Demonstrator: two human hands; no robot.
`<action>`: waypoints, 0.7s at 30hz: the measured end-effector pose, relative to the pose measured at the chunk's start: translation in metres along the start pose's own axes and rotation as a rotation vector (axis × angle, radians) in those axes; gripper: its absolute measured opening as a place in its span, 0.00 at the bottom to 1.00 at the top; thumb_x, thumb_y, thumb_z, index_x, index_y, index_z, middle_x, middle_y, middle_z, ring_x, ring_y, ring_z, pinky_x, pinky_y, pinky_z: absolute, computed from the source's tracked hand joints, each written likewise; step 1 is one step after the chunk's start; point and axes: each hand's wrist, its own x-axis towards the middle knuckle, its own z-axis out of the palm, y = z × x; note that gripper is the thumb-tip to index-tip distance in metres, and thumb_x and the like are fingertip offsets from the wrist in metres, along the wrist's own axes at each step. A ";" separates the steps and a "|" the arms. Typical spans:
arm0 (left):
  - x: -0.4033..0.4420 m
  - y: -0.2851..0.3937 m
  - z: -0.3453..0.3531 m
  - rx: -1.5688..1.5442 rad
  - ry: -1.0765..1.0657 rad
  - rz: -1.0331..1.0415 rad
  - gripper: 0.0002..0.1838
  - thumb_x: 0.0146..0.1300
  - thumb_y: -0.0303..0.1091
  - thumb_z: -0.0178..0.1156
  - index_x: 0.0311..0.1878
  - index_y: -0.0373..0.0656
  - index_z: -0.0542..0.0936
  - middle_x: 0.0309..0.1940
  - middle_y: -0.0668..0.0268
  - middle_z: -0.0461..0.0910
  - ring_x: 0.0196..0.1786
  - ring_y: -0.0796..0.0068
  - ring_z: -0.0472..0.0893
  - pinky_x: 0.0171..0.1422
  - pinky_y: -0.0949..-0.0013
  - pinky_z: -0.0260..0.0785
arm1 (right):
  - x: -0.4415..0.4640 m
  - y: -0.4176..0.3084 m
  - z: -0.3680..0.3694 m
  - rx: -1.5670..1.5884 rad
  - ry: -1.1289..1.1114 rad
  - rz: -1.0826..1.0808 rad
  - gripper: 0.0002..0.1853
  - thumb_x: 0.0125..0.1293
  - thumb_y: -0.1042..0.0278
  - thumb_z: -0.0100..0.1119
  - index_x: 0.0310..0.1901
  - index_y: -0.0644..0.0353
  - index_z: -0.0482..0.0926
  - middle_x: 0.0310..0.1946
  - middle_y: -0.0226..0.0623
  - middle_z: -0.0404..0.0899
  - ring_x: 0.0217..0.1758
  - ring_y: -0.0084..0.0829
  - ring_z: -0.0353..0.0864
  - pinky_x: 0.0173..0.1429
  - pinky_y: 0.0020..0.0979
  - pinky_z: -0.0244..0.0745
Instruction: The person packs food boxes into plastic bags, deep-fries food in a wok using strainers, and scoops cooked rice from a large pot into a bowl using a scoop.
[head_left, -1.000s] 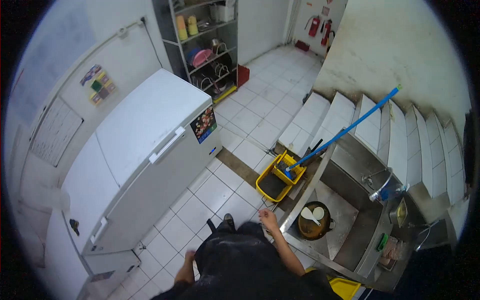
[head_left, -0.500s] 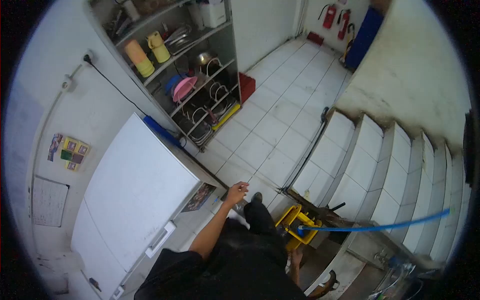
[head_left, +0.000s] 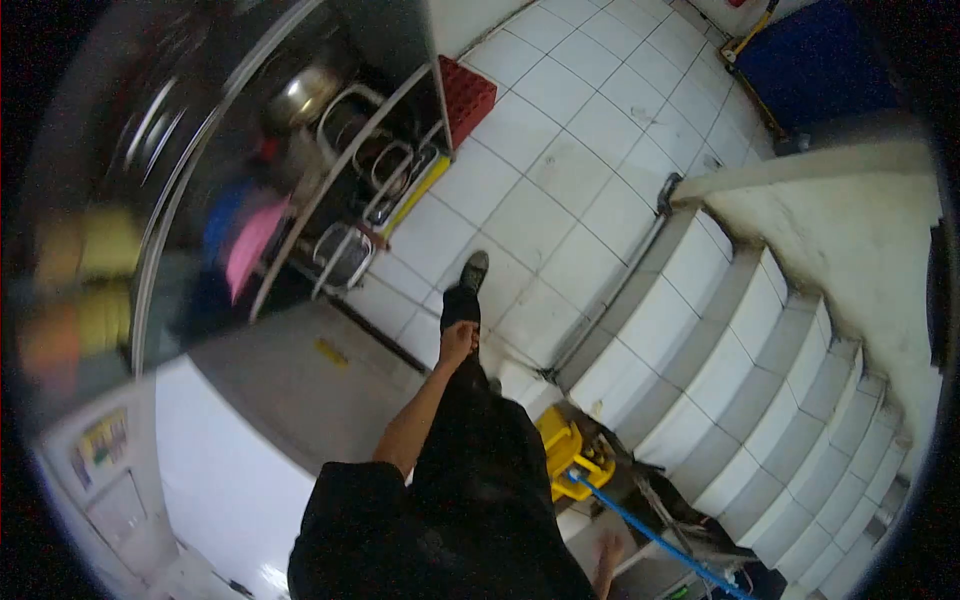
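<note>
My left hand (head_left: 459,343) hangs in front of my dark trouser leg with its fingers curled in, and nothing shows in it. Low on the right, my right hand (head_left: 608,548) is smeared by motion, so its fingers cannot be made out. Nearest to that hand is a yellow mop bucket (head_left: 555,432), apart from it. A blue pole (head_left: 655,535) slants down to the right from the bucket, passing close by the hand; whether they touch is unclear. One shoe (head_left: 475,270) is stretched forward onto the white tiles.
Tiled steps (head_left: 690,400) rise along the right. On the left stand a shelf rack with pots (head_left: 305,97) and a pink basin (head_left: 255,245), and a white fridge (head_left: 225,480). A red crate (head_left: 465,98) sits beyond the rack, and tiled floor (head_left: 560,190) stretches ahead.
The view has moved forward and tilted, bringing rack and steps closer. My left hand's fingers are more curled. My right hand, earlier beside the yellow bucket, is now lower and farther from it.
</note>
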 end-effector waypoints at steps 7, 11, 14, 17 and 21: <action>0.291 -0.091 -0.083 -0.098 0.165 -0.173 0.20 0.72 0.51 0.49 0.52 0.46 0.78 0.28 0.65 0.82 0.23 0.78 0.79 0.23 0.73 0.71 | -0.134 -0.101 0.123 -0.221 -0.176 0.593 0.20 0.70 0.53 0.51 0.30 0.62 0.80 0.24 0.36 0.80 0.26 0.26 0.76 0.31 0.28 0.71; 0.392 -0.049 -0.140 -0.418 0.524 -0.383 0.24 0.68 0.61 0.52 0.48 0.51 0.78 0.34 0.70 0.81 0.32 0.72 0.79 0.32 0.61 0.74 | -0.163 -0.162 0.162 -0.249 -0.177 0.723 0.20 0.70 0.54 0.51 0.30 0.63 0.80 0.24 0.36 0.80 0.26 0.27 0.76 0.32 0.29 0.71; 0.442 -0.055 -0.186 -0.625 0.612 -0.223 0.29 0.67 0.64 0.49 0.61 0.54 0.69 0.53 0.61 0.72 0.52 0.60 0.74 0.50 0.48 0.76 | -0.174 -0.196 0.172 -0.265 -0.181 0.802 0.19 0.70 0.55 0.51 0.30 0.63 0.79 0.24 0.37 0.80 0.27 0.27 0.76 0.33 0.29 0.71; 0.488 -0.044 -0.212 -0.767 0.595 -0.249 0.24 0.73 0.44 0.44 0.68 0.46 0.62 0.66 0.61 0.65 0.72 0.59 0.63 0.71 0.44 0.63 | -0.182 -0.217 0.176 -0.278 -0.185 0.866 0.19 0.69 0.56 0.52 0.31 0.64 0.79 0.24 0.37 0.80 0.28 0.28 0.76 0.33 0.29 0.71; 0.523 -0.116 -0.282 0.138 0.331 -0.126 0.25 0.73 0.38 0.42 0.71 0.42 0.60 0.74 0.62 0.56 0.72 0.68 0.64 0.72 0.60 0.66 | -0.187 -0.228 0.176 -0.272 -0.203 0.901 0.18 0.69 0.57 0.52 0.31 0.65 0.79 0.25 0.37 0.79 0.28 0.28 0.77 0.34 0.29 0.72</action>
